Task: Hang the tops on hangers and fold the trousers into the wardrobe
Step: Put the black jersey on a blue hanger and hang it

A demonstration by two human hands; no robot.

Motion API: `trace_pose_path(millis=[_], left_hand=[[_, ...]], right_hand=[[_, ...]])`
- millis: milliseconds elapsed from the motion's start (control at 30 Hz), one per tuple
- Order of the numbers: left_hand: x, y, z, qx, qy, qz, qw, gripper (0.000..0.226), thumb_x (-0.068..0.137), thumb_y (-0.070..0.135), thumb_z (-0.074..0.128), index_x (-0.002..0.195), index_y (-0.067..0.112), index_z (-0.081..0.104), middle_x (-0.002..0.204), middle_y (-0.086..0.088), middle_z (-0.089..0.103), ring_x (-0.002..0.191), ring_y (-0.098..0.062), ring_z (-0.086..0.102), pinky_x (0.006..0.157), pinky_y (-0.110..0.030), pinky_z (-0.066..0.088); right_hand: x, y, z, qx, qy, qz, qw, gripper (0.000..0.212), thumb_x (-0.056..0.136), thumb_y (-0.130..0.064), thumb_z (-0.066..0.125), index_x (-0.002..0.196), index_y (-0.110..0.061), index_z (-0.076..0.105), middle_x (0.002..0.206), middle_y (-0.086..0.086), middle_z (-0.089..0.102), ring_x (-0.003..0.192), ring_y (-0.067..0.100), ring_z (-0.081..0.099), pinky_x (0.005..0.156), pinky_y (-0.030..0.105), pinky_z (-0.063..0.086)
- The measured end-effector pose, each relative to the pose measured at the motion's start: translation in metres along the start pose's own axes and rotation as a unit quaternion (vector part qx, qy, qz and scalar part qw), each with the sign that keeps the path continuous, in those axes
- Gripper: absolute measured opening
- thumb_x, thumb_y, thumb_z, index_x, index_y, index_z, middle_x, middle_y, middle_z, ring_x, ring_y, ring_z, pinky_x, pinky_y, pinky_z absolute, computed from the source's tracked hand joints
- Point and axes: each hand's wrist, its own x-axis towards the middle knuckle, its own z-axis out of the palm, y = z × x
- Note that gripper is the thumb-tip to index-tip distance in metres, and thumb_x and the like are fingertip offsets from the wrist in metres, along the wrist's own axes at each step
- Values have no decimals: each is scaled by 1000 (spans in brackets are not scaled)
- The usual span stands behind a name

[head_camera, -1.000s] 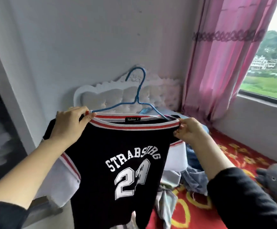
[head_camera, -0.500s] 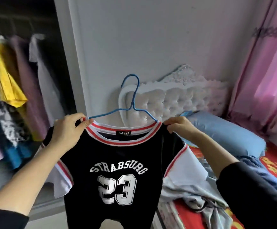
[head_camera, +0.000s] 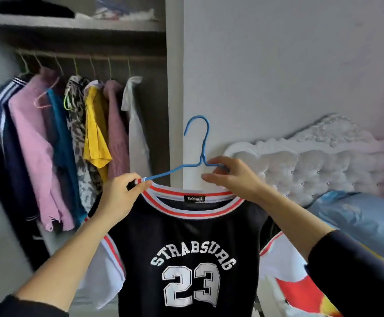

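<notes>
A black jersey top (head_camera: 186, 243) with a red-and-white striped collar, white sleeves and "STRABSURG 23" print hangs on a blue wire hanger (head_camera: 200, 143) in front of me. My left hand (head_camera: 120, 195) pinches the jersey's left shoulder together with the hanger's left arm. Near the base of the hook, my right hand (head_camera: 230, 177) grips the hanger's right arm just above the collar. The open wardrobe (head_camera: 174, 88) stands at the left, its rail (head_camera: 90, 54) holding several hung tops.
Hung clothes (head_camera: 72, 138) fill the rail, with a gap at its right end beside the white garment. A shelf (head_camera: 72, 24) above holds folded items. A white tufted headboard (head_camera: 323, 163) and blue pillow (head_camera: 358, 218) lie to the right.
My view has swung left from the bed to the wardrobe. My right hand left the jersey's right shoulder and now holds the hanger's arm near the hook. The jersey rose slightly.
</notes>
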Motion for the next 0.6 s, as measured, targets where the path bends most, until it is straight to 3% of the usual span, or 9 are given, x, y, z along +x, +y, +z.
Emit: trace_pose_path(millis=[33,100,200,267,367,400,433,533,600], left_hand=[[9,-6,4,-10,-4,-4,1000,31,85,38,66,64,17,57,55,-5,42,50,-11,33,48,-22,26],[27,-25,13,-16,-30,-28,999,34,87,35,66,59,20,52,54,1,32,50,-10,29,48,-24,22],[58,-56,20,-26,-149,-80,985,47,89,42,60,70,0,55,62,-3,28,56,-12,28,54,-28,21],[85,-72,16,-48,-238,-99,965,46,89,45,59,66,5,53,61,1,29,57,-9,31,55,-25,24],[125,-85,14,-23,-345,-126,930,26,87,45,63,71,24,61,61,13,55,61,1,52,60,-11,36],[138,-87,16,-35,-371,-149,916,11,85,39,65,83,28,68,75,15,67,76,1,61,70,-11,41],[151,-92,19,-46,-388,-172,904,15,81,31,65,94,29,70,90,12,71,90,-3,64,79,-15,44],[188,-108,35,-5,-362,-151,920,38,77,6,53,108,26,66,116,5,63,111,-15,54,88,-24,44],[214,-122,43,129,-274,-70,950,41,84,4,49,119,23,61,136,1,49,132,-19,37,106,-32,33]], right_hand=[[19,-12,5,8,-8,-3,1000,12,87,-36,67,90,-25,65,62,-9,56,54,4,52,50,9,39],[56,-25,9,-25,-43,5,999,19,93,-34,60,80,-21,66,56,-9,48,49,6,42,44,10,33],[104,-27,14,-70,-121,22,990,20,95,-31,57,97,-13,67,58,-3,51,49,9,42,47,15,38],[133,-28,15,-110,-163,15,980,24,95,-32,56,105,-12,65,54,-2,56,45,10,47,49,17,43],[169,-34,12,-148,-236,15,960,27,96,-32,54,101,-8,64,50,-1,60,42,13,54,50,20,50],[181,-37,13,-158,-255,15,954,28,96,-31,55,99,-5,64,51,0,61,42,14,55,52,22,52],[192,-40,14,-172,-268,13,948,28,96,-31,55,97,-4,63,53,1,62,43,14,57,56,24,55],[222,-46,28,-225,-275,13,935,32,97,-31,54,97,-1,64,67,5,66,48,13,60,63,24,57],[240,-49,40,-245,-274,23,930,31,97,-29,53,93,-1,64,68,7,65,45,12,58,53,15,53]])
